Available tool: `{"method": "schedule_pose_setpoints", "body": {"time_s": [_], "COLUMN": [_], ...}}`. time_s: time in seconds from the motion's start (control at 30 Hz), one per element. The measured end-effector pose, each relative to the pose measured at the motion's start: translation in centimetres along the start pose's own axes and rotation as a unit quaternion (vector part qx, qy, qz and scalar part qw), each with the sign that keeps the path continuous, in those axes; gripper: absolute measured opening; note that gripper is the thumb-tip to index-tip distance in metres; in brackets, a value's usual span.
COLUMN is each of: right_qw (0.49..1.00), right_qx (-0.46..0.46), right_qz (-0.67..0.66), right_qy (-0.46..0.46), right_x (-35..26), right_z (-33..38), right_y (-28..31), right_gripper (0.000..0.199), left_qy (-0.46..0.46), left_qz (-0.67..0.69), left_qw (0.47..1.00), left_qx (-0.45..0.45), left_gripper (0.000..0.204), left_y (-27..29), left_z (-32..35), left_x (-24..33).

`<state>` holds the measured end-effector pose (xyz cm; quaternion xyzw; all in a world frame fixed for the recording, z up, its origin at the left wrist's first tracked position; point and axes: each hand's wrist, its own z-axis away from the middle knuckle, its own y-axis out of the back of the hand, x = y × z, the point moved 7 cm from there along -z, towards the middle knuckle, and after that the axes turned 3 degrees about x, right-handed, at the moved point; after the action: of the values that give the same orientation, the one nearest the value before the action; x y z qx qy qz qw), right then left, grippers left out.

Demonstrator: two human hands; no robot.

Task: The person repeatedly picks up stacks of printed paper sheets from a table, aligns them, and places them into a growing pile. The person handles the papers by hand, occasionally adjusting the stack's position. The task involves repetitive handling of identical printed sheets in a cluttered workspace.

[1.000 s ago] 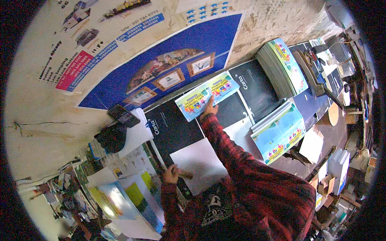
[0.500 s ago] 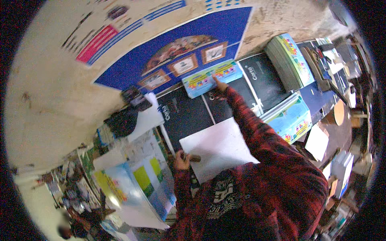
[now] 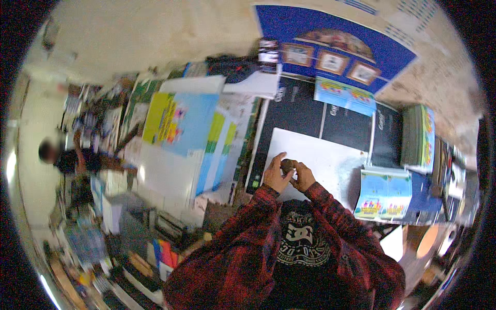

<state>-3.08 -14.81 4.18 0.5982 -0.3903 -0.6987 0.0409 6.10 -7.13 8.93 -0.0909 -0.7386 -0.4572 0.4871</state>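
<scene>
I saw by soft, uneven light: the white sheet (image 3: pixel 320 147) looked bright, glare flared at the far left rim, wall print (image 3: pixel 421 13) blurred, grain speckled the dark edges, and straight lines bowed.

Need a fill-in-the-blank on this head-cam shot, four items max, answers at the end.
1. The left hand and right hand meet at a small brown object above a ____ sheet.
2. The sleeves are patterned in black and ____.
3. The wall poster has a ____ background.
4. Below its arched picture, ____ framed pictures form a row.

Missing words: white; red; blue; three
</scene>
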Motion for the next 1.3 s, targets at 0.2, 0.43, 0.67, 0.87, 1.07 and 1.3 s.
{"method": "schedule_pose_setpoints", "body": {"time_s": [0.2,0.43,0.67,0.87,1.07,1.3], "right_qw": [0.99,0.963,0.984,0.974,0.995,0.907], "right_qx": [-0.074,-0.205,-0.137,-0.104,-0.011,0.389], "right_qz": [-0.102,0.073,0.009,-0.178,-0.009,0.042], "right_qy": [0.069,0.16,0.113,0.096,0.096,-0.157], "right_x": [-4.1,-13.8,-11.9,-10.6,-6.2,9.2], "right_z": [-2.8,-6.9,-7.1,-6.8,-4.0,15.5], "right_y": [-5.1,-16.5,-22.3,-22.8,-14.1,16.5], "right_gripper": [0.048,0.057,0.052,0.034,0.057,0.05], "left_qy": [0.063,0.314,0.293,0.237,0.195,0.195], "left_qz": [-0.147,-0.165,-0.115,-0.115,-0.143,-0.164], "left_qw": [0.987,0.935,0.949,0.965,0.968,0.964], "left_qx": [-0.022,0.026,0.027,-0.007,-0.064,-0.071], "left_gripper": [0.057,0.055,0.052,0.05,0.048,0.046], "left_y": [6.3,10.0,8.4,7.4,7.9,8.8], "left_z": [15.2,31.3,29.1,25.4,22.1,20.7], "left_x": [-10.9,-20.5,-21.9,-23.5,-25.3,-24.0]}}
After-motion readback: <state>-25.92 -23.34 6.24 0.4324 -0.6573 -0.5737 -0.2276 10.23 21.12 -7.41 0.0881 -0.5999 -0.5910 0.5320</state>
